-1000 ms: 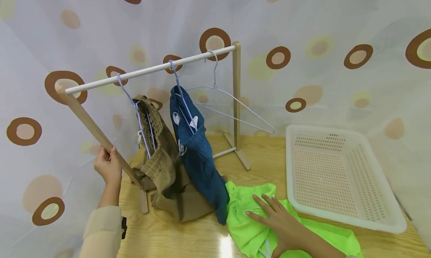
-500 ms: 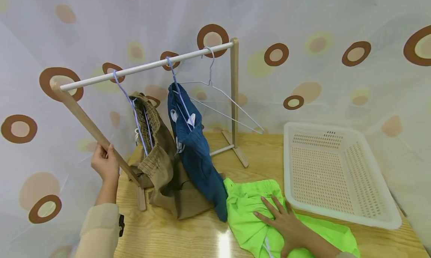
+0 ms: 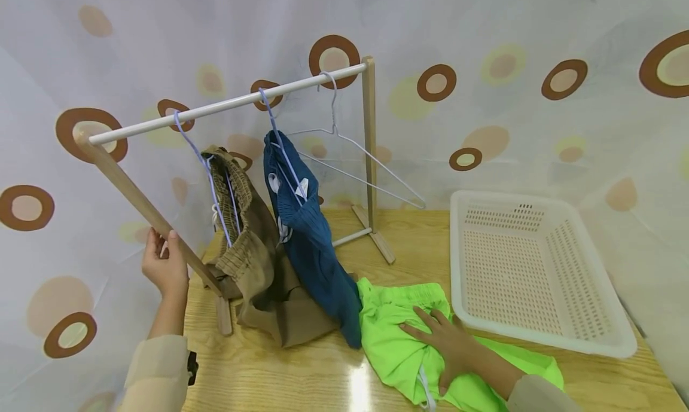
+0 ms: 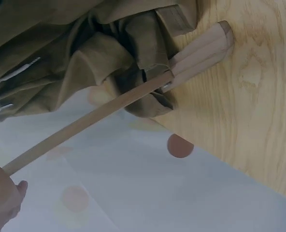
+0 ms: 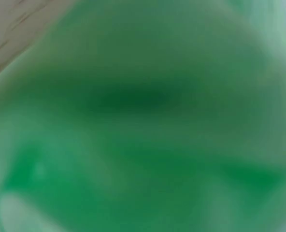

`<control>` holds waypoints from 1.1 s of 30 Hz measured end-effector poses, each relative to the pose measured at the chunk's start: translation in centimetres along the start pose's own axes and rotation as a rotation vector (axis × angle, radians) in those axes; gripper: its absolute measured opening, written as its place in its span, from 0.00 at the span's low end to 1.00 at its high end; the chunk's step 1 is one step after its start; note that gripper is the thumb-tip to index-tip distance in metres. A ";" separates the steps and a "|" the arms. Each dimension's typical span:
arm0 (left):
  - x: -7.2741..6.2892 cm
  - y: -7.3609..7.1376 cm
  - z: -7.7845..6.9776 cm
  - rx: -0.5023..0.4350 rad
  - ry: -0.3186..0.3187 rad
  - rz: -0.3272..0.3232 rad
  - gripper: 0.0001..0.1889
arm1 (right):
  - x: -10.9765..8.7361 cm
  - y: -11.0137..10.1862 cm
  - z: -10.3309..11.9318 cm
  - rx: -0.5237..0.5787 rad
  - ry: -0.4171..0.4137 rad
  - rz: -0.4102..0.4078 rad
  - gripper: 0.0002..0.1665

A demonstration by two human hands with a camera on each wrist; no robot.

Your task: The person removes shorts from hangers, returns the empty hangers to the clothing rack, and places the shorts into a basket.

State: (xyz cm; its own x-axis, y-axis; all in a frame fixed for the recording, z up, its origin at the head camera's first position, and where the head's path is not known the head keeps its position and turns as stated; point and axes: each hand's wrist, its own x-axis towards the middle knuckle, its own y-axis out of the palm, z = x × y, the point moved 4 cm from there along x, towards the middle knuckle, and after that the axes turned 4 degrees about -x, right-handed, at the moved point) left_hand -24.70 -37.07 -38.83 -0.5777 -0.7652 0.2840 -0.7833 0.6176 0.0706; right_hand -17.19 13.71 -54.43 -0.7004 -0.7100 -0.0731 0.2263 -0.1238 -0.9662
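My left hand [image 3: 167,268] pinches the near wooden post [image 3: 134,197] of a small clothes rack between thumb and fingers. In the left wrist view, the hand [image 4: 3,198] sits at the lower left, by the post [image 4: 90,118]. My right hand [image 3: 447,343] lies with fingers spread on bright green shorts [image 3: 401,340], which have an elastic waistband and a white drawstring. Green cloth [image 5: 143,159] fills the right wrist view, blurred. Brown pants [image 3: 264,268] and blue pants [image 3: 317,250] hang from purple hangers on the rack's white rail [image 3: 226,104], their lower parts reaching the table.
A bare white wire hanger [image 3: 377,167] hangs at the rail's far end. The white plastic basket [image 3: 457,256] stands on the right, close behind the shorts. Under everything is a wooden table [image 3: 285,376], with a patterned curtain [image 3: 500,17] behind it.
The shorts' waistband has spread out to the right and lies flatter. My right hand has shifted a little over the cloth. The left hand keeps its grip on the post. The head view has tilted slightly.
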 end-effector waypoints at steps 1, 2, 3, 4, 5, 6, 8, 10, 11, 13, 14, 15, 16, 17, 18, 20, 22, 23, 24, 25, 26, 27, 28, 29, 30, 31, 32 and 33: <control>-0.2 -0.2 -0.1 0.002 -0.013 -0.001 0.26 | 0.1 0.0 0.0 0.006 0.004 0.002 0.75; -0.4 -0.3 -0.3 0.005 -0.025 -0.001 0.27 | 0.1 0.0 -0.1 0.012 0.008 0.002 0.75; -0.7 -0.5 -0.5 0.001 -0.034 -0.002 0.27 | 0.2 0.0 -0.1 0.015 0.010 -0.002 0.74; -1.1 -0.7 -0.7 -0.005 -0.041 -0.002 0.28 | 0.2 0.1 -0.1 0.013 0.013 -0.006 0.73; -1.4 -0.8 -0.9 -0.019 -0.046 -0.001 0.28 | 0.2 0.1 -0.2 0.004 0.015 -0.015 0.72; -1.8 -1.0 -1.1 -0.032 -0.051 0.002 0.28 | 0.2 0.2 -0.2 -0.009 0.017 -0.022 0.72; -2.6 -1.2 -1.8 -0.060 -0.022 0.000 0.28 | 0.2 0.3 -0.2 -0.037 0.018 -0.042 0.70; -3.4 -1.2 -2.6 -0.091 0.035 -0.001 0.27 | 0.1 0.3 -0.2 -0.057 0.016 -0.065 0.68; -3.8 -1.2 -3.1 -0.113 0.070 0.002 0.26 | 0.0 0.3 -0.2 -0.061 0.016 -0.075 0.66; -4.6 -0.9 -4.1 -0.155 0.146 0.013 0.26 | -0.1 0.3 -0.2 -0.068 0.014 -0.094 0.63; -5.0 -0.8 -4.6 -0.190 0.177 0.019 0.26 | -0.2 0.3 -0.2 -0.070 0.016 -0.101 0.62; -5.4 -0.5 -5.0 -0.224 0.208 0.029 0.26 | -0.2 0.3 -0.1 -0.067 0.015 -0.109 0.60; -5.9 -0.3 -5.5 -0.252 0.237 0.040 0.26 | -0.2 0.3 -0.1 -0.071 0.013 -0.118 0.59; -6.3 0.0 -5.9 -0.277 0.272 0.054 0.26 | -0.3 0.2 0.0 -0.073 0.010 -0.130 0.56; -6.8 0.2 -6.3 -0.293 0.307 0.067 0.26 | -0.3 0.2 0.1 -0.076 0.003 -0.144 0.55; -7.7 0.8 -7.1 -0.336 0.383 0.094 0.25 | -0.5 0.1 0.2 -0.082 -0.012 -0.172 0.50; -8.7 1.4 -7.9 -0.376 0.454 0.124 0.24 | -0.6 0.0 0.4 -0.097 -0.027 -0.198 0.45; -9.2 1.8 -8.2 -0.405 0.486 0.141 0.23 | -0.7 0.0 0.5 -0.101 -0.031 -0.206 0.44; -9.7 2.1 -8.6 -0.423 0.514 0.159 0.23 | -0.8 0.0 0.6 -0.108 -0.032 -0.211 0.43; -10.3 2.5 -8.9 -0.450 0.540 0.179 0.23 | -0.8 -0.1 0.7 -0.117 -0.032 -0.213 0.44; -10.8 2.9 -9.3 -0.469 0.564 0.201 0.23 | -0.9 -0.1 0.8 -0.124 -0.030 -0.212 0.44; -11.4 3.3 -9.6 -0.481 0.587 0.226 0.23 | -1.0 -0.2 0.8 -0.130 -0.027 -0.211 0.45; -12.1 3.7 -9.9 -0.489 0.607 0.255 0.23 | -1.1 -0.2 0.9 -0.132 -0.023 -0.209 0.45; -12.7 4.1 -10.2 -0.480 0.625 0.285 0.23 | -1.1 -0.2 0.9 -0.137 -0.023 -0.211 0.45; -13.3 4.5 -10.3 -0.472 0.641 0.314 0.23 | -1.2 -0.3 1.0 -0.145 -0.025 -0.216 0.45; -13.9 4.9 -10.4 -0.471 0.653 0.343 0.23 | -1.3 -0.3 1.1 -0.154 -0.028 -0.222 0.44; -14.5 5.3 -10.5 -0.464 0.663 0.372 0.23 | -1.5 -0.4 1.2 -0.164 -0.035 -0.233 0.44; -15.1 5.6 -10.5 -0.459 0.671 0.396 0.23 | -1.6 -0.4 1.3 -0.174 -0.042 -0.243 0.43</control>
State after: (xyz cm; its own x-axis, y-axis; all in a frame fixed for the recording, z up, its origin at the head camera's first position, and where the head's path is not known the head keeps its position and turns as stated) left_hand -17.97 -20.12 -32.70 -0.4175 -0.3027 0.8568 -0.3033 0.9352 0.1827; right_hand -15.27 13.98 -53.62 -0.6906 -0.7023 0.1726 -0.0668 -0.1757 -0.9822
